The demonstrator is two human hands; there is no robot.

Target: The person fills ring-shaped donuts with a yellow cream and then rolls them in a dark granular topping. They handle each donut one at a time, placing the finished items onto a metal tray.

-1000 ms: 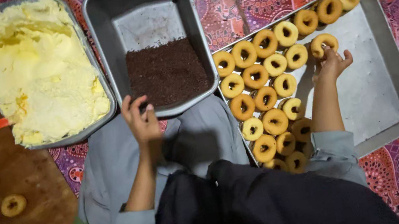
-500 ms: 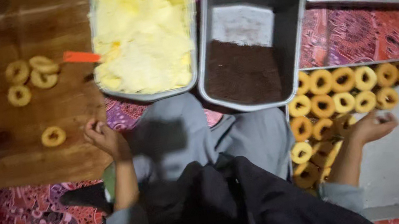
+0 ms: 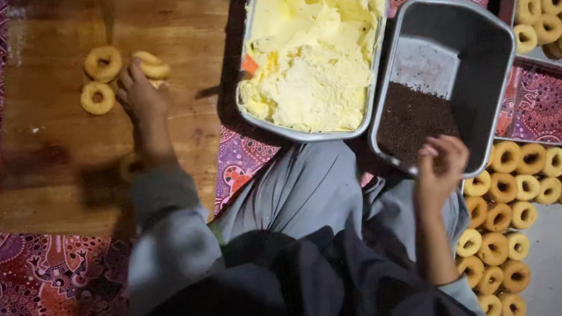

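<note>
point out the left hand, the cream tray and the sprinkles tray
left hand (image 3: 140, 97), head view, back of the hand on the board
cream tray (image 3: 255, 113), head view, its lower left rim
sprinkles tray (image 3: 481, 66), head view, bare inner right wall

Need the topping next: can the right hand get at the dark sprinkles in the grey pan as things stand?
Probably yes. The right hand hovers at the near rim of the grey pan, which is uncovered, and the dark sprinkles lie just beyond its fingers with nothing between.
</note>
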